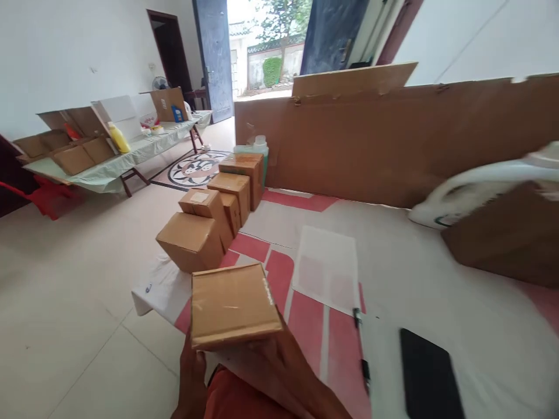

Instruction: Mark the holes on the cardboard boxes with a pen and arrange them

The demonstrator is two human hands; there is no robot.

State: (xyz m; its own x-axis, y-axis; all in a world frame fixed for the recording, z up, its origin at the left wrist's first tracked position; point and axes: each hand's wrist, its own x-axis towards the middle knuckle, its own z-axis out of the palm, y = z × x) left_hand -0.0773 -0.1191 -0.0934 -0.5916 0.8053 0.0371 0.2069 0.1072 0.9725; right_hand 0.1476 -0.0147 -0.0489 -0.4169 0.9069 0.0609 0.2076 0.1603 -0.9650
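A red-and-white sheet (419,262) covers the table; sealed cartons (209,218) line its left edge. Both hands, left hand (192,378) and right hand (279,361), grasp a taped box (233,304) from below at the near-left corner, held flat, long axis crosswise.

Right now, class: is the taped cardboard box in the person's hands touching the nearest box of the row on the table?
Apart. The head view shows the held box raised, with tablecloth visible between it and the nearest row box.

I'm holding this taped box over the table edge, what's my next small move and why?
Probably set the box down beside the nearest stacked box. Both hands, left and right, grip it from below, and the sealed boxes line up along that edge, with bare table beside them.
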